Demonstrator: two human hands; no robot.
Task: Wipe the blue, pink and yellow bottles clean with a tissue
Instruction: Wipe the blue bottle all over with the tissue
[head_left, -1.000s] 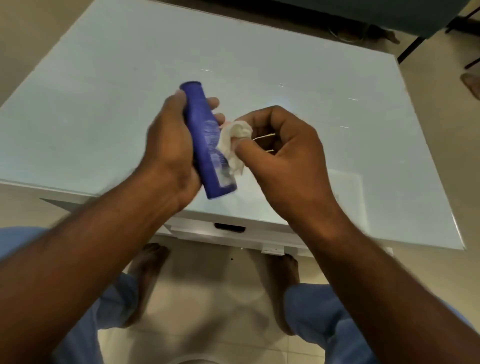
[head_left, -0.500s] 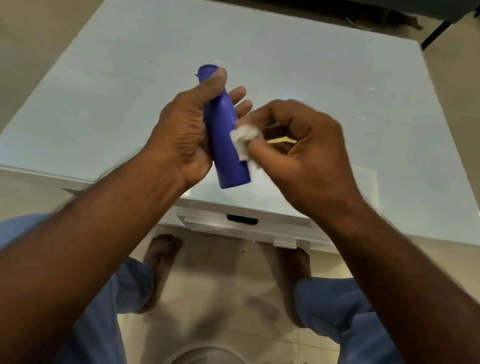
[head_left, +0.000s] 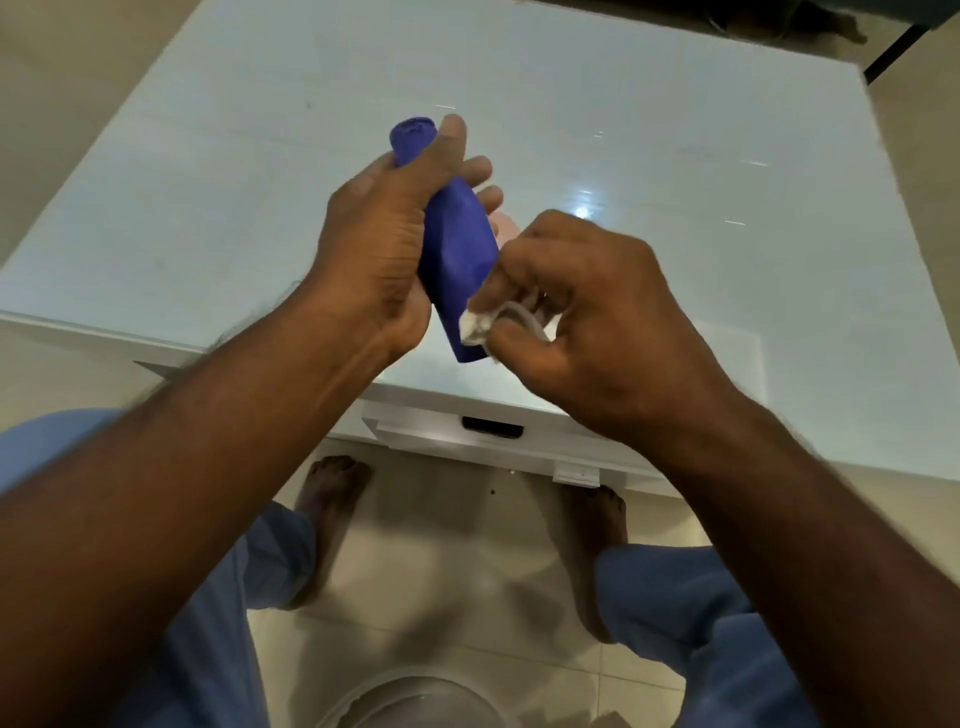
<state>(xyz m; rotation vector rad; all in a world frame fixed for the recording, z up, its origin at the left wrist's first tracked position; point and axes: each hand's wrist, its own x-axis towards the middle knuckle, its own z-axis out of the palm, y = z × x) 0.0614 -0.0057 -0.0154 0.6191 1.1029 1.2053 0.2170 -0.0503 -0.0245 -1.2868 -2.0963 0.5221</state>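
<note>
While the left hand gripped the blue bottle and the right hand pinched a tissue against it, the pale glossy table filled the upper frame above beige floor tiles.

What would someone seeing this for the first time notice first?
The blue bottle stands out at centre frame, held tilted above the pale table by the left hand. Beside it, the right hand pinches a white tissue against the bottle's lower end. A bit of something pink peeks out behind them.
</note>
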